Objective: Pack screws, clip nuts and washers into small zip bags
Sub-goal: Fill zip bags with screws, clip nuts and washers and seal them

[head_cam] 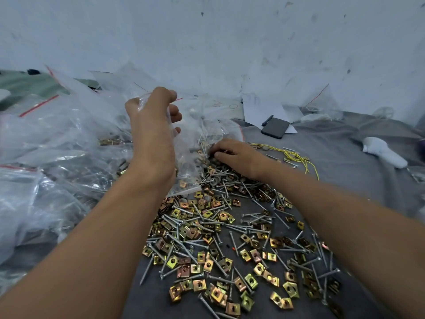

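L hand (153, 125) grips a small clear crinkly plastic zip bag (184, 134), raised. R hand (234, 155), fingers curled, picks at flat grey round washers (210, 178) just right of bag; nearer lie thin silver screws (190, 246) & square brass-coloured clip nuts (208, 264) on grey cloth (345, 157).

A grey cloth (333, 180) covers the surface. Screws (188, 246) and clip nuts (250, 280) lie scattered across the lower centre, clear bags (46, 134) heaped left, a phone (275, 128) and paper (259, 109) upper right, yellow cord (296, 157) nearby.

No readable text or labels.
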`<state>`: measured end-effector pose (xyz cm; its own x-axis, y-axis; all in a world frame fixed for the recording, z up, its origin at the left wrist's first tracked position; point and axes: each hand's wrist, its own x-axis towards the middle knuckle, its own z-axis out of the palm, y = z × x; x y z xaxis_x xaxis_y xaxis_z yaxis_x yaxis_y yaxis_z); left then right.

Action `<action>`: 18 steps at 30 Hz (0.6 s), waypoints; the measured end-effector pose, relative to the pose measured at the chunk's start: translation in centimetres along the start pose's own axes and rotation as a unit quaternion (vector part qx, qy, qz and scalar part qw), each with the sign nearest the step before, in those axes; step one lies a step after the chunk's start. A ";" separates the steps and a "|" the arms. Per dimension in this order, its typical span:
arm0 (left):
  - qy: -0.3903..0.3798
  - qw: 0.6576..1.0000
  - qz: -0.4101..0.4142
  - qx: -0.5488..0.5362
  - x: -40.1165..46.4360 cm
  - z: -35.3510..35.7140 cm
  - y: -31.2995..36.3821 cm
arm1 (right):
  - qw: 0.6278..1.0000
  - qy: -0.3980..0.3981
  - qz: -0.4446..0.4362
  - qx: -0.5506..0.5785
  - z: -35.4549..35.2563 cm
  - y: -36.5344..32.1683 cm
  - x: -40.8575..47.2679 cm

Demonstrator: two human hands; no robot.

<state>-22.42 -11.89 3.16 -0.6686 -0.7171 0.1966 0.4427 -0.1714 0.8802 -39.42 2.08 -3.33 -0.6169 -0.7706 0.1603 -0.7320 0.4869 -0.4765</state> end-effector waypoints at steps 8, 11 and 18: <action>-0.011 1.000 -0.005 -0.003 -0.2 -0.1 0.0 | 0.992 -0.069 -0.072 -0.078 -1.2 -1.3 0.8; -0.016 1.000 -0.006 -0.001 -0.1 -0.3 0.0 | 0.980 -0.117 -0.090 -0.133 -2.6 -1.5 1.0; -0.014 1.000 -0.006 -0.020 0.1 -0.4 0.4 | 0.986 -0.100 -0.020 -0.134 -5.9 2.7 -2.3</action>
<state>-22.09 -12.35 3.36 -0.6906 -0.6952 0.1993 0.4575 -0.2065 0.8649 -41.65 7.60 0.07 -0.5365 -0.8438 -0.0114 -0.8212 0.5252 -0.2230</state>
